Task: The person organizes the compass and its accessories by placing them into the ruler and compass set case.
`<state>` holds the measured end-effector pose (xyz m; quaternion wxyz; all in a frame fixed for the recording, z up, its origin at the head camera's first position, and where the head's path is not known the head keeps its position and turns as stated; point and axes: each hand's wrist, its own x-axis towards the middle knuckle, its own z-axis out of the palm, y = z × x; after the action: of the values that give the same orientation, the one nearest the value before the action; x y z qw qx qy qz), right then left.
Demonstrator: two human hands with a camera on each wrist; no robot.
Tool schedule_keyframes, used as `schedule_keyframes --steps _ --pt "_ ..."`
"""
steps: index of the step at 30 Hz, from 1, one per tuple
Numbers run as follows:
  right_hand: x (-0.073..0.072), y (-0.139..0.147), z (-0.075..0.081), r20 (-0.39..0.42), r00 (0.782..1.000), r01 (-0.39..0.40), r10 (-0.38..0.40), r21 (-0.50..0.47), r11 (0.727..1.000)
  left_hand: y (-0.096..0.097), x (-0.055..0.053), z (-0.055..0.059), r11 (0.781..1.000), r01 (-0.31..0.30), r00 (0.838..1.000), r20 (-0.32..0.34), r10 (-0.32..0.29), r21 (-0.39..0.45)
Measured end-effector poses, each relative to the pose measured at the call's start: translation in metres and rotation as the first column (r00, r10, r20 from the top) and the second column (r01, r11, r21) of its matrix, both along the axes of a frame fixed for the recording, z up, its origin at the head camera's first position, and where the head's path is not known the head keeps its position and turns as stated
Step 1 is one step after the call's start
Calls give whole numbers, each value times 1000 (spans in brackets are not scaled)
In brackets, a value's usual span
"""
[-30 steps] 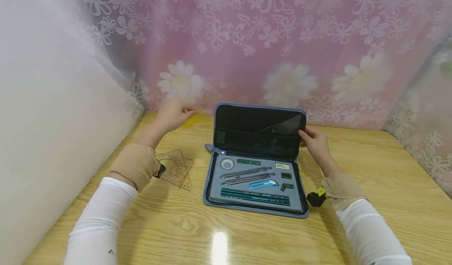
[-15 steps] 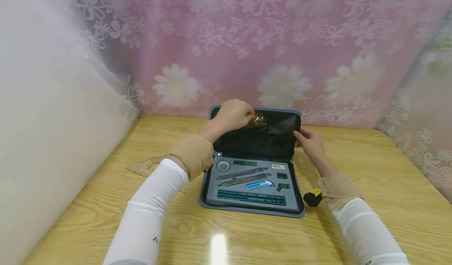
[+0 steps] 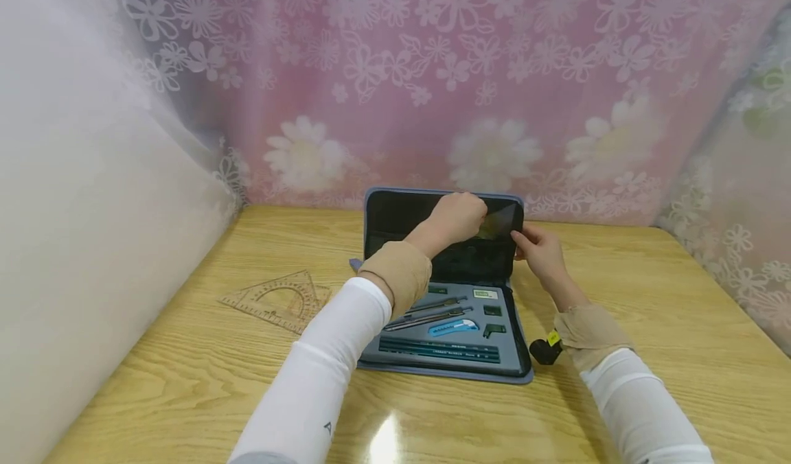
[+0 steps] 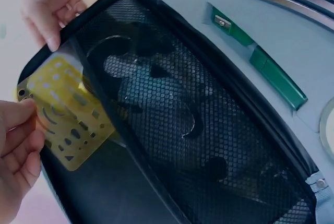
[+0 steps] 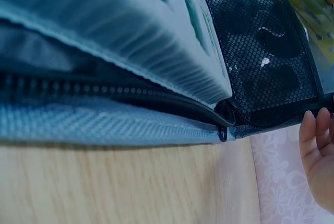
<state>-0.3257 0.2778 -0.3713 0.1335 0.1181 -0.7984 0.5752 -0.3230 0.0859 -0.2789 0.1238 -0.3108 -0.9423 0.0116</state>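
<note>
In the head view a zip-up drawing-set case (image 3: 445, 376) lies unfolded, its lid standing upright at the back. My left hand (image 3: 459, 217) is in front of the lid's right part. In the left wrist view its thumb and fingers pinch a yellow see-through stencil (image 4: 73, 119) with many cut-out shapes. One side of the stencil meets the top band of the lid's mesh pocket (image 4: 156, 109), and some yellow shows through the mesh. A clear sheet sits in that pocket. My right hand (image 3: 540, 252) holds the lid's right edge between thumb and fingers.
Set into the case's grey foam are compasses (image 3: 426, 316), a blue cutter (image 3: 454, 327), green pencils (image 3: 439, 349) and an eraser (image 3: 485, 294). Clear set squares (image 3: 272, 303) lie on the table left of the case. A floral curtain (image 3: 395, 107) hangs behind.
From left of the case, my left hand has moved right with the yellow stencil, across to the lid's pocket. The right hand stays at the lid's edge.
</note>
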Motion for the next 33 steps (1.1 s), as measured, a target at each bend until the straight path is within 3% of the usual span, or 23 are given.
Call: schedule_keyframes --steps 5,10,14,17,20,23,27,30,33 --pt "0 0 0 -10 1000 7 -7 19 1000 9 -1 -10 995 9 999 -43 -13 -103" --pt "0 0 0 -11 1000 17 -16 32 999 9 0 -13 990 42 998 -42 -48 -135" --pt "0 0 -1 -7 1000 22 -21 36 999 6 -1 -11 996 68 995 73 -64 -54" --pt "0 1 -1 -5 1000 23 -22 39 999 3 -3 -8 997 63 979 193 -69 38" --pt "0 0 -1 -4 1000 27 -26 43 999 2 -4 -7 998 37 965 256 -50 54" --pt "0 0 -1 -7 1000 30 -30 45 999 3 -5 -9 999 26 977 211 -19 -31" --pt "0 0 -1 -4 999 37 -37 50 998 9 -4 -16 988 36 997 75 -25 -147" --pt "1 0 -2 0 999 38 -38 51 998 11 -1 -21 987 36 999 24 -32 -157" --pt "1 1 -2 0 999 38 -38 49 998 14 1 -25 988 24 1000 13 -22 -155"
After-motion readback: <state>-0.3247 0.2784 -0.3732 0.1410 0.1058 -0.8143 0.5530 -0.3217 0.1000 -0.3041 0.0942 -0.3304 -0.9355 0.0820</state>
